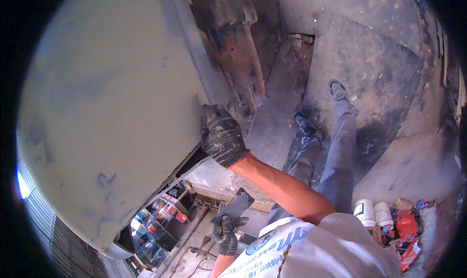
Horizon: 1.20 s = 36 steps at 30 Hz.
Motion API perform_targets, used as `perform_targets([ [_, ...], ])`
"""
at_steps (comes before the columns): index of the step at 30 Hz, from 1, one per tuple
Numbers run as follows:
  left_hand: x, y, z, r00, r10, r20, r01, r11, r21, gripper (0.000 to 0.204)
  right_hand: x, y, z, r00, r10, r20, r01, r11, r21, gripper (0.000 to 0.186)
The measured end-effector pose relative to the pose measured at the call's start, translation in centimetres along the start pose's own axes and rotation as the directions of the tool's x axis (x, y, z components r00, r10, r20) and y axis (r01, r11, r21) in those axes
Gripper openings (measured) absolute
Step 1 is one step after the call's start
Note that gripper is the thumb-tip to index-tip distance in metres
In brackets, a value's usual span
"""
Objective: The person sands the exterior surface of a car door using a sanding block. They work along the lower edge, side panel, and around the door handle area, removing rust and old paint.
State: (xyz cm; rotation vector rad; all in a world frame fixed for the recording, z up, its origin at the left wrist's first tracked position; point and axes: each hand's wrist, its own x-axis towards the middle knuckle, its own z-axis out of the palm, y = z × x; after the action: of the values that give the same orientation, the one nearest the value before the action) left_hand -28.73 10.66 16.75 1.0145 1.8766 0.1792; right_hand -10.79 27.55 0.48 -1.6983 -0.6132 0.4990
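Note:
A large curved beige panel point(112, 98) with dark smudges fills the left side. My right hand point(224, 137), in a dark striped knit glove, reaches across to the panel's right edge. Its fingers are closed against that edge, and a thin pale piece shows just above the fingertips; what they hold is mostly hidden. Lower down, my left hand point(226, 236), gloved alike, grips a flat dark grey plate point(234, 206) below the panel's lower edge. The plate is tilted, with a blackish patch at its upper end.
Behind the panel edge stands a rusty, stained metal part point(238, 54). Worn boards point(365, 69) lie under my feet. White buckets point(364, 212) and red litter point(407, 224) sit at lower right. A wire basket point(153, 241) and red-and-white containers point(170, 212) are below the panel.

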Motion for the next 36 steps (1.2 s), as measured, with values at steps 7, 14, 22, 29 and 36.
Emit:
perform_targets([
  [7,-0.2,-0.9,-0.3,0.999,0.051,-0.011,-0.051,0.999,0.013,0.039,4.5,0.6,-0.3,0.994,-0.095,0.05,0.098,0.994,-0.051,0.047],
  [14,0.1,-1.5,-0.6,1.0,-0.002,-0.005,0.002,1.0,0.015,0.042,5.6,1.4,1.5,0.965,-0.25,0.079,0.2,0.509,-0.837,0.042],
  [22,0.5,-0.6,-0.3,0.991,0.114,-0.067,-0.113,0.993,0.018,0.049,6.6,1.8,1.0,0.961,-0.258,0.099,0.276,0.907,-0.317,0.041],
  [29,-0.5,1.8,1.3,0.999,0.026,0.026,-0.025,0.999,-0.024,0.046,4.9,2.1,0.7,0.983,-0.13,0.128,0.148,0.979,-0.142,0.053],
  [36,-0.7,1.7,1.1,1.0,-0.003,0.012,0.003,1.0,0.028,0.043,5.5,2.6,2.2,0.99,-0.078,0.116,0.088,0.992,-0.085,0.045],
])
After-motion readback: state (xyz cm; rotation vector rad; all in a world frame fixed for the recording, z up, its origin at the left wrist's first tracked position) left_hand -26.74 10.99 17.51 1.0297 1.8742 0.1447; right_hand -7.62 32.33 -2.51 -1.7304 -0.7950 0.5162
